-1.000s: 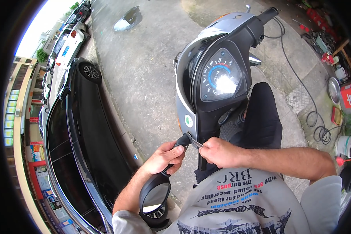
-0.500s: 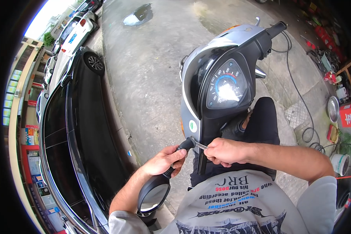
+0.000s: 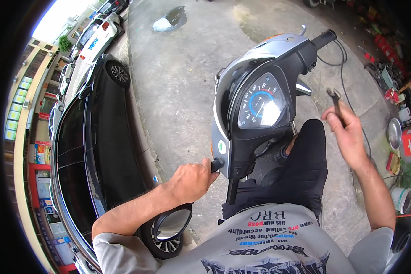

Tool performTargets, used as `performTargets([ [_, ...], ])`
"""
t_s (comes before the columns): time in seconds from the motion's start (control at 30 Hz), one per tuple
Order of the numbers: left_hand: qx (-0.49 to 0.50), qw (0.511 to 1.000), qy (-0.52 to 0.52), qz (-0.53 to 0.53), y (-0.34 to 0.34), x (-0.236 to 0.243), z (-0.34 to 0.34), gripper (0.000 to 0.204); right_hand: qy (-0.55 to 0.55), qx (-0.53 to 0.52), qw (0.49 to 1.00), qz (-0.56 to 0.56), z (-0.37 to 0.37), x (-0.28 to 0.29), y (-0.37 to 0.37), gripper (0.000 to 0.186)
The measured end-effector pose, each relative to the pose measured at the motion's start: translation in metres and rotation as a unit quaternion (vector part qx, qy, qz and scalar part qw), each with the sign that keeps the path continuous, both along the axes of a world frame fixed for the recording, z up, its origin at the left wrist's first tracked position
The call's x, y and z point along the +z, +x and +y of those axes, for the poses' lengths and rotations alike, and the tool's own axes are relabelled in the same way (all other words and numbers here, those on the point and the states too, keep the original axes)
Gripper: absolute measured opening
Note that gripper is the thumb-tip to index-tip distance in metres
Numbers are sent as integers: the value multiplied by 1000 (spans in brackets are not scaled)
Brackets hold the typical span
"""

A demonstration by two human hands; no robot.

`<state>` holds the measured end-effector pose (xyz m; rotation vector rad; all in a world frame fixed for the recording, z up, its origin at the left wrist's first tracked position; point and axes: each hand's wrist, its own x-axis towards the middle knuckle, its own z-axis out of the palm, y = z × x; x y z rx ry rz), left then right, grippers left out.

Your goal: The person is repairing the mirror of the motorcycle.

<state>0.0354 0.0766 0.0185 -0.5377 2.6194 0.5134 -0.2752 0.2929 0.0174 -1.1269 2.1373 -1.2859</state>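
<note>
While I watch from the head camera, the left hand (image 3: 192, 181) is closed around the scooter's left handlebar grip (image 3: 217, 164), just beside the round mirror (image 3: 171, 224). The right hand (image 3: 349, 132) is raised to the right of the speedometer (image 3: 261, 101), fingers curled around a metal wrench (image 3: 335, 101) whose open end sticks up above the thumb. A black car (image 3: 96, 137) sits left of the scooter.

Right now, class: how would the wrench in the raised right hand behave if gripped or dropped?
The wrench looks like thin grey metal, so probably stiff and heavy for its size. Its smooth shank could slip in the right hand; it seems unlikely to roll.
</note>
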Motion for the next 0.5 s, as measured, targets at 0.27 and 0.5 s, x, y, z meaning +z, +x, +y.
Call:
performTargets([
  [0.27,338,847,402,-87,0,-24,-13,33,-172,-179,940,234,-14,0,-143,27],
  [0.5,-18,1000,-10,18,1,-36,-10,29,-158,-144,831,513,-65,-4,-200,26],
])
